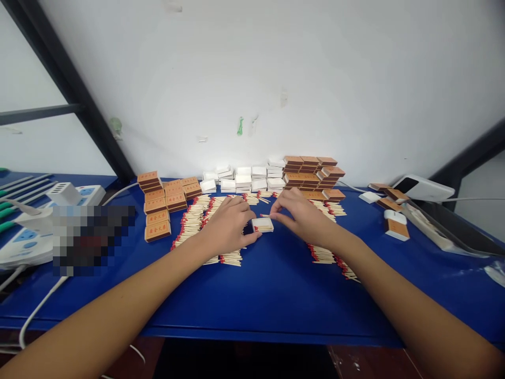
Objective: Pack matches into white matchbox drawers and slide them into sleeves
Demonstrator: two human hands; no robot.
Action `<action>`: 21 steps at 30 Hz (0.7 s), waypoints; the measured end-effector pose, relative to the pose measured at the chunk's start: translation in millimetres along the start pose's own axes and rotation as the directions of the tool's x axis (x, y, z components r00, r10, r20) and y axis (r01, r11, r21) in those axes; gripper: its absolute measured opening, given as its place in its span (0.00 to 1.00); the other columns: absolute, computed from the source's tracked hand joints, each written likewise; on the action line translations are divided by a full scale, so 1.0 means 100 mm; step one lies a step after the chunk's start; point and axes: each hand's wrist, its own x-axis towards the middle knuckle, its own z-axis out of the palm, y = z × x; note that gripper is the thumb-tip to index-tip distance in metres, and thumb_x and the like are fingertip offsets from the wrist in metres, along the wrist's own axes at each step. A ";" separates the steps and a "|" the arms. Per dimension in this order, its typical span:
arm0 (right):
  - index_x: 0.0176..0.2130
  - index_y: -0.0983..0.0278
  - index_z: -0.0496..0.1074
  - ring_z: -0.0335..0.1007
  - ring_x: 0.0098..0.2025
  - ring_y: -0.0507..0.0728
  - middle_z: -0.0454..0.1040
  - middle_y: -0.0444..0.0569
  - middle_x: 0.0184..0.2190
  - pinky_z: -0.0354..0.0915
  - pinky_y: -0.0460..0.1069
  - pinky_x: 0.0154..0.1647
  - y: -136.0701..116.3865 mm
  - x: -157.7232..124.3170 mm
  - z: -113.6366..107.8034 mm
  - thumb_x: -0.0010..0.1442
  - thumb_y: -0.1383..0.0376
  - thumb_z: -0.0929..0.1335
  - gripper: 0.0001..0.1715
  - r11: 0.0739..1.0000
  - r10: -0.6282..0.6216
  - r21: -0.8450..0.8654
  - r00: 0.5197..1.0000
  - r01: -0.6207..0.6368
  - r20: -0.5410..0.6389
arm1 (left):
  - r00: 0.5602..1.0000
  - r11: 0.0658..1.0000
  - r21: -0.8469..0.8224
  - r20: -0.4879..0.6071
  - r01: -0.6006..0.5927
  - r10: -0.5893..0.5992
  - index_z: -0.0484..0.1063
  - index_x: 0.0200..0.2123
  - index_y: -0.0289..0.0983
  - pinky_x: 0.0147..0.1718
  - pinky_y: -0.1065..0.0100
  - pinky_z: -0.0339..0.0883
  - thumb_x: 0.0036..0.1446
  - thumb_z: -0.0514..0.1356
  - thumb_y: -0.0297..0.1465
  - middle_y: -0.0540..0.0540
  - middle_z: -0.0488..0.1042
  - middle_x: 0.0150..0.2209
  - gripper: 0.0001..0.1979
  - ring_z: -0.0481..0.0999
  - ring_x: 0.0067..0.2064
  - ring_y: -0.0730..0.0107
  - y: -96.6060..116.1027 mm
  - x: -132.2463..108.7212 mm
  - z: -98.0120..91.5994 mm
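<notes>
A small white matchbox tray (263, 225) with a few red-tipped matches in it lies on the blue table, between my hands. My left hand (231, 223) is curved at its left side, thumb at the tray's near left edge and fingers around its far left side. My right hand (298, 213) is at the tray's right end, thumb and index finger pinched together on a match whose red tip shows over the tray's far edge. Rows of loose matches (192, 223) lie beyond and left of my left hand, and more matches (322, 254) lie under my right wrist.
White trays (243, 180) are stacked by the wall, between orange matchbox covers on the left (158, 225) and right (302, 179). Power strips (35, 237) and cables lie far left. A white device (428, 187) and several matchboxes (396, 228) sit at the right.
</notes>
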 end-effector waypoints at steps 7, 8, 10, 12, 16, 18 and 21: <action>0.42 0.59 0.76 0.66 0.51 0.67 0.76 0.55 0.43 0.64 0.59 0.52 -0.15 -0.04 0.15 0.77 0.62 0.66 0.10 0.995 -0.098 -0.026 0.993 0.100 0.061 | 1.000 1.000 0.004 0.013 0.011 -0.011 0.82 0.44 0.36 0.56 0.50 0.69 0.68 0.69 0.41 0.41 0.79 0.42 0.14 0.74 0.53 0.49 -0.01 0.01 0.01; 0.42 0.60 0.76 0.66 0.51 0.66 0.76 0.55 0.43 0.64 0.59 0.52 -0.14 -0.04 0.15 0.76 0.62 0.66 0.10 0.995 -0.097 -0.022 0.994 0.098 0.057 | 1.000 1.000 0.006 0.017 0.012 -0.012 0.82 0.43 0.36 0.56 0.50 0.69 0.68 0.69 0.42 0.41 0.79 0.42 0.14 0.74 0.53 0.49 0.00 0.01 0.00; 0.42 0.60 0.76 0.67 0.50 0.66 0.76 0.55 0.43 0.64 0.59 0.51 -0.10 -0.04 0.14 0.76 0.62 0.67 0.10 0.997 -0.070 -0.023 0.997 0.071 0.028 | 1.000 1.000 0.004 0.020 0.010 -0.010 0.82 0.43 0.35 0.56 0.49 0.69 0.68 0.69 0.42 0.40 0.80 0.42 0.14 0.74 0.53 0.48 0.00 0.00 -0.01; 0.41 0.60 0.76 0.67 0.48 0.65 0.77 0.55 0.41 0.65 0.58 0.50 -0.01 -0.01 0.12 0.76 0.62 0.67 0.10 0.999 -0.017 -0.041 1.000 0.016 -0.017 | 1.000 1.000 -0.006 0.016 0.006 -0.006 0.82 0.44 0.36 0.56 0.50 0.69 0.67 0.70 0.41 0.41 0.80 0.42 0.14 0.74 0.53 0.49 0.01 0.00 -0.01; 0.46 0.60 0.80 0.68 0.48 0.67 0.79 0.56 0.41 0.66 0.61 0.52 0.18 0.11 0.17 0.74 0.61 0.68 0.11 0.990 0.074 -0.111 0.994 -0.083 -0.082 | 1.000 1.000 -0.017 0.011 -0.006 0.006 0.83 0.45 0.36 0.57 0.49 0.69 0.67 0.70 0.40 0.40 0.80 0.43 0.13 0.74 0.53 0.48 0.01 0.00 0.01; 0.51 0.61 0.82 0.68 0.52 0.69 0.80 0.58 0.45 0.65 0.62 0.57 0.25 0.17 0.22 0.75 0.58 0.68 0.15 0.984 0.095 -0.140 0.991 -0.108 -0.096 | 1.000 1.000 -0.017 0.007 -0.011 0.011 0.83 0.46 0.36 0.58 0.48 0.69 0.67 0.70 0.40 0.40 0.80 0.43 0.13 0.74 0.54 0.48 0.00 0.00 0.03; 0.56 0.60 0.83 0.67 0.54 0.69 0.79 0.59 0.48 0.65 0.63 0.59 0.28 0.22 0.28 0.76 0.58 0.67 0.19 0.980 0.093 -0.166 0.992 -0.106 -0.083 | 1.000 1.000 -0.018 0.001 -0.003 0.003 0.83 0.46 0.37 0.59 0.47 0.68 0.67 0.70 0.41 0.40 0.80 0.43 0.13 0.74 0.54 0.47 -0.01 0.00 0.04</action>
